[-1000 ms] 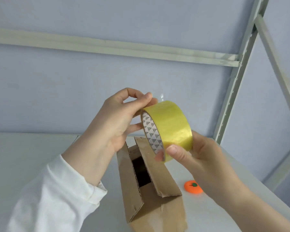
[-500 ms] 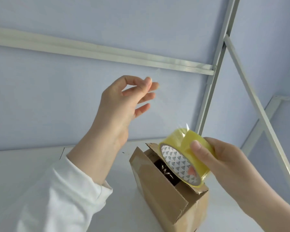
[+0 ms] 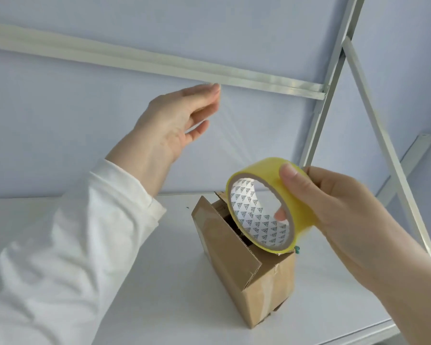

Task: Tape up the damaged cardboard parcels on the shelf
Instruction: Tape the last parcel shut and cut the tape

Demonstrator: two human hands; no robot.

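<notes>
White shelf (image 3: 139, 282) bears one cardboard parcel (image 3: 246, 277); pale-blue wall (image 3: 85, 125) behind.

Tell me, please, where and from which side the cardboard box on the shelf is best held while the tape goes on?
Grip the cardboard box by its closed lower body, coming from the left with the left hand. It stands upright on the shelf, its top flaps gape loose, and the right hand with the tape roll hovers on its right.
</notes>
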